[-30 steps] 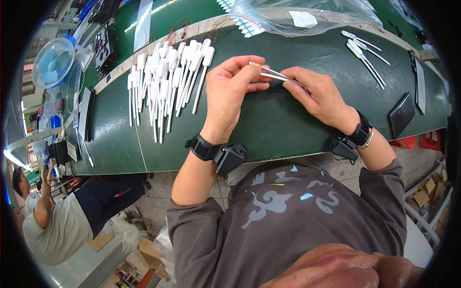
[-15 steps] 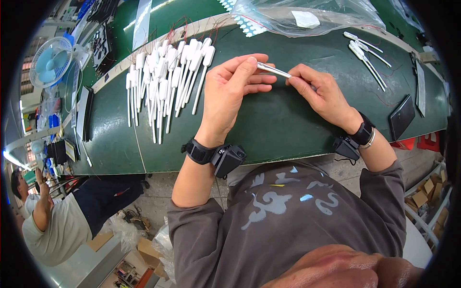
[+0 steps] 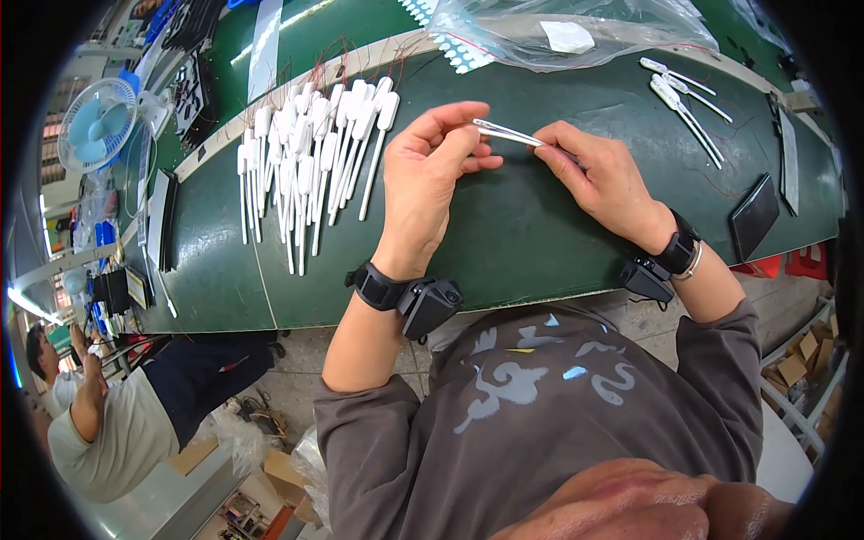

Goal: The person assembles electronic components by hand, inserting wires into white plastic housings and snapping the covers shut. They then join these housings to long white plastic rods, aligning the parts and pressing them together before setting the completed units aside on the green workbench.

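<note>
1. The slim pale piece (image 3: 513,136) lies between the 2 hands, spanning from the left thumb tip to the right fingertips; its exact kind is unclear.
2. The right hand (image 3: 605,177) pinches its right end between thumb and index finger.
3. Toward the left fingers the piece shows 2 narrow strips, slightly parted; the farther strip's end lies between index finger and thumb.
4. The left hand (image 3: 423,171) has its fingers curved and partly spread, thumb beside the nearer strip; I cannot tell if they grip it.
5. Left of the left fingers lie many white sticks (image 3: 326,148) with broad heads.
6. Right of the right fingers lies a smaller white group (image 3: 665,92).
7. Beyond both hands' fingers is a clear plastic bag (image 3: 513,45).
8. Below the fingers is the green tabletop (image 3: 504,238).
</note>
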{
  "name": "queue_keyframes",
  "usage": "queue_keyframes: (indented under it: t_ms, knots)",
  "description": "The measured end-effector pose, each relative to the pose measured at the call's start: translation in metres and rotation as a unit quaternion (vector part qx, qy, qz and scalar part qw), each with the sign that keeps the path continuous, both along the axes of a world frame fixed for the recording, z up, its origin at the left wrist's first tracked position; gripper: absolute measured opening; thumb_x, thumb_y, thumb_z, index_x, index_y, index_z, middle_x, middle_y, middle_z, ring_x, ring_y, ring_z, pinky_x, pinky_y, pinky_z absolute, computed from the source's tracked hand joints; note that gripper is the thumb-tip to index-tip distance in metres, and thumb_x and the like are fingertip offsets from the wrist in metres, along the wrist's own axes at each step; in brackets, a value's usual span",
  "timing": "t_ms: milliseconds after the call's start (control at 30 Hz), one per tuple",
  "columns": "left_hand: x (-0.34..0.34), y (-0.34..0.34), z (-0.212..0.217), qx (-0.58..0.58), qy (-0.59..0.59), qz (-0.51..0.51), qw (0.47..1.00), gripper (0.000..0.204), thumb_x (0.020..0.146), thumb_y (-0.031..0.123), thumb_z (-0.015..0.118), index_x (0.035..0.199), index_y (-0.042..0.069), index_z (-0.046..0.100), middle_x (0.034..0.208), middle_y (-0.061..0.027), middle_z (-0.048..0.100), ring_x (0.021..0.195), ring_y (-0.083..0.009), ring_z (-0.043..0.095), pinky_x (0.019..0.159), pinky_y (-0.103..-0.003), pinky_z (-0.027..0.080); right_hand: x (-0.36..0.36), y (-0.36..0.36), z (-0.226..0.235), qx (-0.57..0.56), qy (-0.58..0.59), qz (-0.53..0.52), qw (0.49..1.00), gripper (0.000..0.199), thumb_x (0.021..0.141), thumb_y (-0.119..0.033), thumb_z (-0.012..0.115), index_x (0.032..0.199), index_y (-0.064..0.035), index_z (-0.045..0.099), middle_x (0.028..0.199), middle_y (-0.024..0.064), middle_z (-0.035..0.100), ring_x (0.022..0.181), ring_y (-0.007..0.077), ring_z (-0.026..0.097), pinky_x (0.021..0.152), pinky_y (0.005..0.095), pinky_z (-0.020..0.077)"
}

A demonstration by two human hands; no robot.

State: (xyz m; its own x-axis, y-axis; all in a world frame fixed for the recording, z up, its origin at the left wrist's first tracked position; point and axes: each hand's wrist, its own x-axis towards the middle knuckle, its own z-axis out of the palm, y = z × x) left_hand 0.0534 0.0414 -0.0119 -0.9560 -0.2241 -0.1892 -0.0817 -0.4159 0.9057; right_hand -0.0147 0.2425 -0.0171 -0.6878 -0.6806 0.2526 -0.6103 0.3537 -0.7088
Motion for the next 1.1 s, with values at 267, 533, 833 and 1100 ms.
queue_keyframes:
  t_ms: [267,533,833,1100]
  knots:
    - [0.001,-0.001,0.006,0.021,0.006,-0.011,1.000,0.025,0.096,0.007,0.058,0.117,-0.005,0.063,0.090,-0.0078,0.066,0.076,-0.0105,0.063,0.072,-0.029,0.059,0.001,0.000,-0.001,-0.006,0.007,0.002,1.000,0.009,0.097,-0.012,0.060,0.100,-0.0040,0.062,0.071,0.0127,0.057,0.058,0.0258,0.056,0.054,0.0332,0.0418]
    - [0.000,-0.007,0.009,0.050,0.022,-0.026,0.998,0.027,0.097,0.012,0.059,0.119,-0.005,0.063,0.092,-0.0108,0.069,0.074,-0.0112,0.064,0.068,-0.028,0.059,-0.003,0.004,-0.007,-0.066,-0.127,0.043,0.989,0.020,0.103,-0.022,0.053,0.102,-0.0045,0.061,0.066,0.0016,0.048,0.052,0.0132,0.043,0.050,0.0271,0.0339]
    - [0.001,-0.002,0.003,0.016,0.009,-0.042,0.999,0.028,0.095,0.011,0.064,0.117,-0.005,0.064,0.094,-0.0117,0.070,0.072,-0.0107,0.063,0.065,-0.028,0.058,-0.007,0.006,0.004,-0.096,-0.461,0.086,0.878,0.031,0.107,-0.034,0.044,0.103,-0.0070,0.058,0.066,-0.0101,0.030,0.054,0.0000,0.022,0.047,0.0196,0.0161]
    - [0.001,-0.001,0.004,-0.016,-0.002,-0.036,0.999,0.025,0.094,0.011,0.066,0.115,-0.002,0.065,0.096,-0.0111,0.070,0.073,-0.0104,0.062,0.060,-0.026,0.057,-0.006,0.005,0.002,-0.094,-0.461,0.083,0.878,0.033,0.107,-0.036,0.043,0.104,-0.0066,0.058,0.066,-0.0101,0.030,0.054,0.0003,0.021,0.047,0.0196,0.0161]
